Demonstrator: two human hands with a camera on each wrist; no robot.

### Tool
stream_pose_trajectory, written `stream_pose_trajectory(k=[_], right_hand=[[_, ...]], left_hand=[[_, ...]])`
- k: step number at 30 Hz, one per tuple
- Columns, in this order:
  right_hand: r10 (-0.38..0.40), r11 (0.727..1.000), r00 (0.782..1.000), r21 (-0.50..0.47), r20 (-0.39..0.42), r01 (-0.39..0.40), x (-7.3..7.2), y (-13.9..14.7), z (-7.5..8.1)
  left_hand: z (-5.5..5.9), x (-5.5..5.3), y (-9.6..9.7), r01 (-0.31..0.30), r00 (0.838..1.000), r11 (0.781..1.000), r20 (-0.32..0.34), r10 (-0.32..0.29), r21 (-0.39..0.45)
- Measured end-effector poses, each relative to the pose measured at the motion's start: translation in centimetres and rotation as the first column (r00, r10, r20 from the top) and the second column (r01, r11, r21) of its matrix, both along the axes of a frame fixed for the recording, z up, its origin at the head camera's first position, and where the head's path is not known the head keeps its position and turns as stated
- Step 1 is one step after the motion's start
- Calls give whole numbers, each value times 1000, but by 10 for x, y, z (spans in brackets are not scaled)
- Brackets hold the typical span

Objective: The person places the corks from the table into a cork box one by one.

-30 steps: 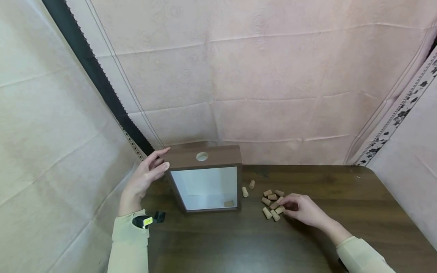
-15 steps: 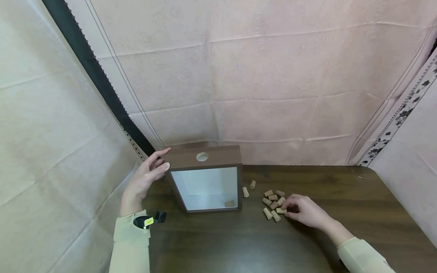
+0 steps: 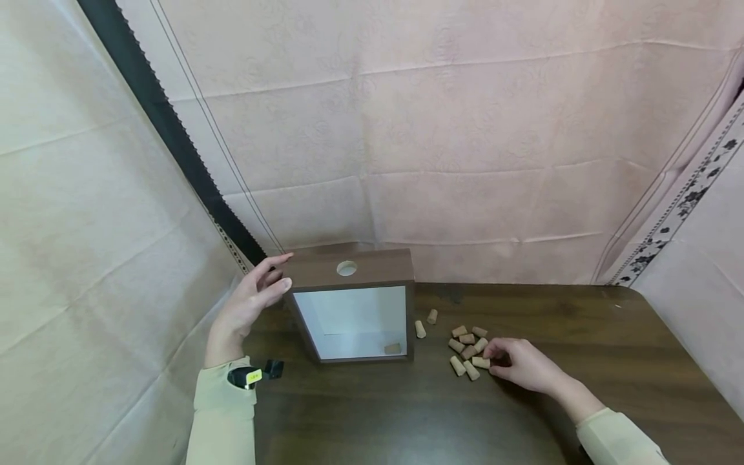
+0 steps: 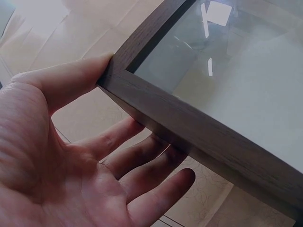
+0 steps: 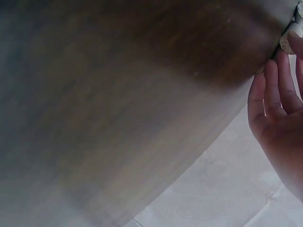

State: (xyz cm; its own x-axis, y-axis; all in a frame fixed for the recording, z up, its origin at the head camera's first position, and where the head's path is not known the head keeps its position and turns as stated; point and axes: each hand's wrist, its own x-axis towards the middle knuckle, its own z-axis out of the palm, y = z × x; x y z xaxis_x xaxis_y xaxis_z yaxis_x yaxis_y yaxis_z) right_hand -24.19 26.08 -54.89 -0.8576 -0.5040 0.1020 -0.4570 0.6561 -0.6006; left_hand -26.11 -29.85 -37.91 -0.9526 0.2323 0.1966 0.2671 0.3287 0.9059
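A brown box (image 3: 378,266) with a clear front panel stands upright at the back of the table, with a round hole (image 3: 347,268) in its top. One cork (image 3: 392,349) lies inside, at the bottom right. My left hand (image 3: 244,310) grips the box's left upper corner. In the left wrist view, the thumb (image 4: 80,78) is on the corner and the fingertips reach the side. Right of the box lies a loose group of several tapered corks (image 3: 468,352). At its right edge, my right hand (image 3: 523,365) pinches the end of a pale cork (image 3: 480,362) between thumb and fingers.
Two more corks, a pale one (image 3: 420,329) and a browner one (image 3: 433,316), lie between the box and the group. Light cloth (image 3: 465,161) hangs behind the dark wooden table (image 3: 378,413) and on both sides.
The pale cork at my right fingertips has turned slightly, and the right hand has shifted a little away from the group. My left hand stays at the box corner.
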Motion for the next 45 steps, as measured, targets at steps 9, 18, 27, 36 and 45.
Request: stream_pose_trajectory(k=[9, 18, 27, 36, 45], right_hand=[[-31, 999, 1000, 28, -4, 31, 0, 0, -4], [-47, 998, 999, 40, 19, 47, 0, -1, -6], [-54, 998, 998, 39, 10, 54, 2, -1, -6], [-65, 998, 998, 25, 26, 64, 2, 1, -3], [-128, 986, 992, -107, 7, 128, 7, 7, 5]], left_hand=[[-1, 1, 1, 7, 1000, 1000, 6, -7, -2], [-1, 1, 1, 8, 1000, 1000, 9, -8, -3], [-2, 1, 1, 3, 1000, 1000, 12, -2, -11], [-2, 2, 0, 4, 1000, 1000, 3, -4, 3], [-1, 1, 0, 0, 1000, 1000, -1, 0, -5]])
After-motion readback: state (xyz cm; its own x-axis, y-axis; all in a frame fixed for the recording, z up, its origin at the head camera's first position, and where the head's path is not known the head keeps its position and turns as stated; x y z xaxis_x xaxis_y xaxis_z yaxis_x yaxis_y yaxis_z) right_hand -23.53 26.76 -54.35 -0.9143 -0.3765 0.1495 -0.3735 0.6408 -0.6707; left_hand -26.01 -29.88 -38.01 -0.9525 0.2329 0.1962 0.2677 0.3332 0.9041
